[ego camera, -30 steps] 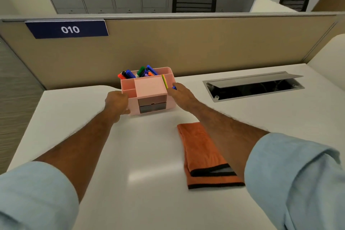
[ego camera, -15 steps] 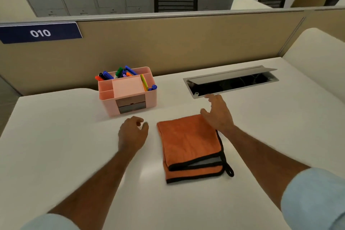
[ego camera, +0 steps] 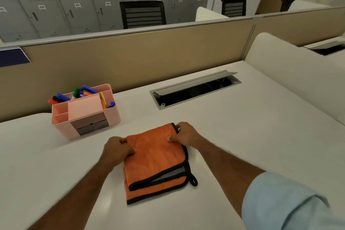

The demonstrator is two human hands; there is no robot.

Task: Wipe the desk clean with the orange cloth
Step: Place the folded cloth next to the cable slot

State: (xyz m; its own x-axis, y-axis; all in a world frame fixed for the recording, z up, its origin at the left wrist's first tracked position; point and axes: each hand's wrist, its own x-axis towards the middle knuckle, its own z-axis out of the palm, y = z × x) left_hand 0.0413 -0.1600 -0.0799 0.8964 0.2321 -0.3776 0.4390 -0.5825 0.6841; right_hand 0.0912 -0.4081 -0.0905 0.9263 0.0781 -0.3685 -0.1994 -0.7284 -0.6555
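Head view: white desk [ego camera: 242,136] against a beige partition. Orange cloth [ego camera: 155,158] lies folded just right of the pink organizer [ego camera: 84,115]. My left hand [ego camera: 115,150] and right hand [ego camera: 186,133] pinch its far corners. Soft, light — I'd lift there.

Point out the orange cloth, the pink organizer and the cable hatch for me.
orange cloth [ego camera: 155,157], head view, middle of the folded top layer.
pink organizer [ego camera: 85,106], head view, flat pink lid.
cable hatch [ego camera: 194,80], head view, raised grey flap.
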